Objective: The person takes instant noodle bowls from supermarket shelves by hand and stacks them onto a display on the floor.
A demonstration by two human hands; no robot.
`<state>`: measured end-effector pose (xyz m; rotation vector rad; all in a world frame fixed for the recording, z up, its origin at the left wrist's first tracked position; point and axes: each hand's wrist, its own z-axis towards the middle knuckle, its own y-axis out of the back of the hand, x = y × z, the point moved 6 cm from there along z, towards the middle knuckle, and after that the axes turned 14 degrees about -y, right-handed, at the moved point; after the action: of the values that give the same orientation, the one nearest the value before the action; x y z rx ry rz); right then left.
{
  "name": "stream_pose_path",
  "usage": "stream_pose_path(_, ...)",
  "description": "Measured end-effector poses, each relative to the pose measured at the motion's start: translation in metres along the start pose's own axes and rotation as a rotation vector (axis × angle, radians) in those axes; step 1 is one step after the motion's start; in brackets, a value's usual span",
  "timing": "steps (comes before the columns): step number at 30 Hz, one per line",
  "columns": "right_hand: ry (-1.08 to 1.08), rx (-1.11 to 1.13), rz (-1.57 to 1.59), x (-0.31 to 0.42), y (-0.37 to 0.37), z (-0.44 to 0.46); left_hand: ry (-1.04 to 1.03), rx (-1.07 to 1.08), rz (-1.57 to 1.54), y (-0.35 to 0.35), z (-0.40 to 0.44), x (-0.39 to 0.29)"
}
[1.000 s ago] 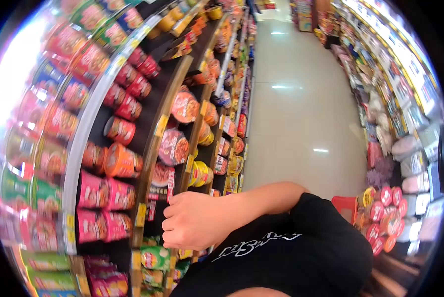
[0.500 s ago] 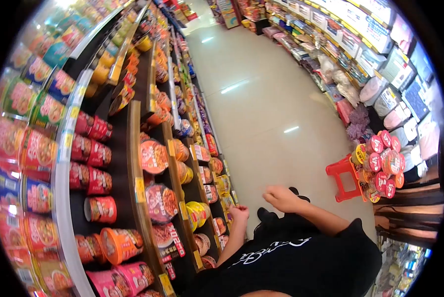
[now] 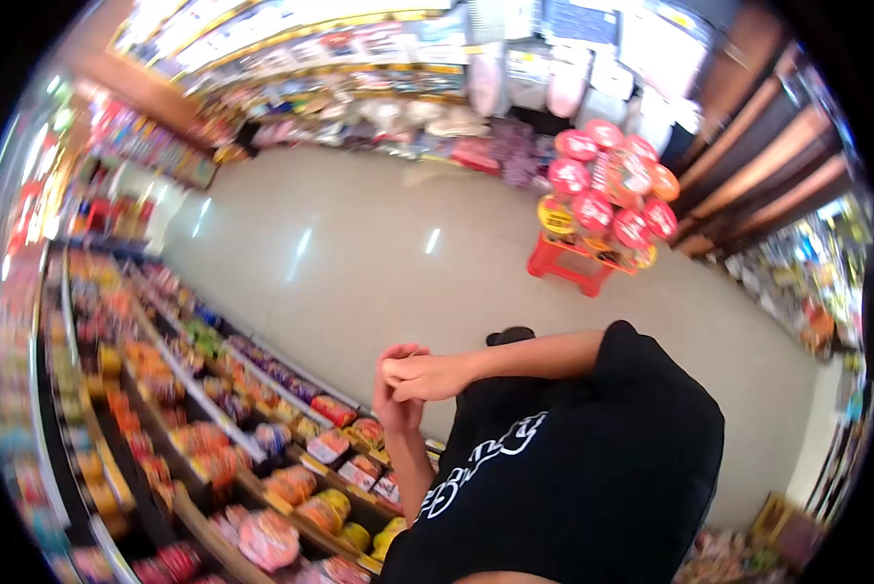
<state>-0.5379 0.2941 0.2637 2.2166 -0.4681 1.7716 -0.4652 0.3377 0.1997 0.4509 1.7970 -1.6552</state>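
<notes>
My two hands meet in front of my black T-shirt, above the floor at the shelf's edge. My right hand [image 3: 432, 377] has its fingers bent and pressed into the palm side of my left hand [image 3: 390, 397]. The left fingers curl behind and over the right ones. Whether anything lies between them is hidden. Nearest below is the stepped shelf with cup and bowl noodles, such as a yellow tub [image 3: 327, 509] and a pink-lidded bowl [image 3: 268, 540]. Neither hand touches these goods.
A red plastic stool [image 3: 563, 265] carries a stack of red-lidded noodle cups [image 3: 593, 209] across the aisle. Packaged clothing and towels [image 3: 456, 122] line the far wall. Brown wooden slats [image 3: 748, 146] stand at the right. Pale tiled floor [image 3: 359, 234] runs between.
My view has turned right, so the shelves now sit lower left and the stool nearer the middle. My hands, apart before, have come together.
</notes>
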Motion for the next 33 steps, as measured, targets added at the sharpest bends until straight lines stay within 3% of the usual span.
stream_pose_path(5,0.019,0.037,0.658,-0.003,0.055,0.011,0.161,0.318,0.041,-0.056,0.062,0.001)
stream_pose_path(9,0.045,-0.007,0.905,-0.001,0.093,0.018,0.35,0.438,0.044,-0.07,0.103,0.02)
stream_pose_path(12,0.055,-0.093,0.955,-0.006,0.115,0.04,0.442,0.375,0.04,-0.056,0.136,0.021)
stream_pose_path(15,0.05,-0.134,0.887,-0.007,0.135,0.074,0.315,0.345,0.231,-0.031,0.176,0.015)
stream_pose_path(18,0.016,-0.166,0.804,-0.002,0.152,0.119,0.331,0.324,0.499,0.003,0.218,-0.008)
stream_pose_path(23,-0.097,-0.283,0.776,0.012,0.18,0.229,0.138,0.254,0.595,0.035,0.3,-0.062)
stream_pose_path(29,-0.129,-0.114,0.664,0.072,0.195,0.374,-0.065,0.097,0.566,0.099,0.381,-0.153)
stream_pose_path(31,-0.169,0.033,0.743,0.085,0.191,0.417,-0.072,0.027,0.547,0.131,0.397,-0.169)
stream_pose_path(33,-0.178,0.224,0.846,0.097,0.185,0.451,-0.059,0.087,0.475,0.134,0.412,-0.205)
